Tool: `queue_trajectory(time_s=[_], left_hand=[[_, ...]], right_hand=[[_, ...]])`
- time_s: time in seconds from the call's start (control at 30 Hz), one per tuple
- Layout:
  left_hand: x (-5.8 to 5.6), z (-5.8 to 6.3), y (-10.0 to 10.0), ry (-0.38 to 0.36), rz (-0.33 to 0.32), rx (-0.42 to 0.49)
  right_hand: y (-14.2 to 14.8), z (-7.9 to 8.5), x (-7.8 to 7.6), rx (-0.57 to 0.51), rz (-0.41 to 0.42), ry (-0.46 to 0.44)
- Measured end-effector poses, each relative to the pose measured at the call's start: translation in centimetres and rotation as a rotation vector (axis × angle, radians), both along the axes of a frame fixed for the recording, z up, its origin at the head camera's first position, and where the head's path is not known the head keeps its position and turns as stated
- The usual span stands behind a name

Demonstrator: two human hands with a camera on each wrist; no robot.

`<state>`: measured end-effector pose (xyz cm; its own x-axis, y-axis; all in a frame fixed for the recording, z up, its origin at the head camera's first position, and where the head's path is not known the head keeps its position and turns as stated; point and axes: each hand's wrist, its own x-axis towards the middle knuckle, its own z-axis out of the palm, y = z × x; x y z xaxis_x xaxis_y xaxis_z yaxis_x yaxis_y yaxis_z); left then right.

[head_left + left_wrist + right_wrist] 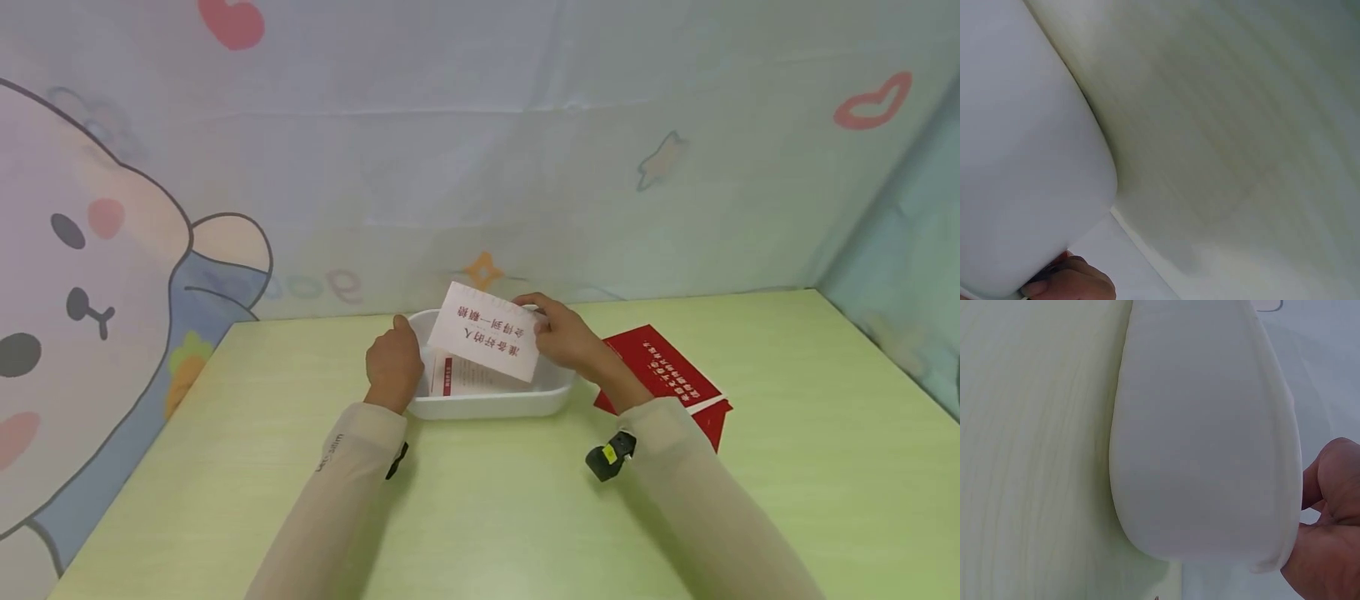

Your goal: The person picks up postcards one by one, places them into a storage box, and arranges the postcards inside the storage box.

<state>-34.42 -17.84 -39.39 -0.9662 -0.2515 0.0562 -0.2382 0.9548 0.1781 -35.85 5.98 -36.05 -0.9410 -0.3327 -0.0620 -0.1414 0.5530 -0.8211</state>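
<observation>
A white plastic tub [491,407] with rounded corners stands on the table near the back wall. My left hand [394,365] grips its left end, and the left wrist view catches those fingers [1082,281] at the rim. With my right hand [564,333] I pinch the right edge of a white card [487,329] printed with red characters, held tilted above the tub. Beneath it, a second white card [480,377] with a red strip lies inside the tub, partly covered. In the right wrist view, my right hand [1329,531] is close beside the tub's rim.
Red printed cards [656,367] lie overlapping on the pale green table [480,508] to the right, partly behind my right forearm. A cartoon-printed cloth [465,167] hangs along the back. A black wrist camera [609,457] sits on the right cuff.
</observation>
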Motion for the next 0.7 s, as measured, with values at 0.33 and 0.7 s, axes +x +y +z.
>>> queue_trajectory(time_s=[0.33,0.7], left_hand=[[0.5,0.7,0.4,0.011,-0.007,0.005],[0.4,0.4,0.2,0.006,-0.009,0.000]], right_hand=[[0.0,-0.7,-0.1,0.039,0.039,0.108],[-1.0,-1.6,0.0,0.199,0.105,0.235]])
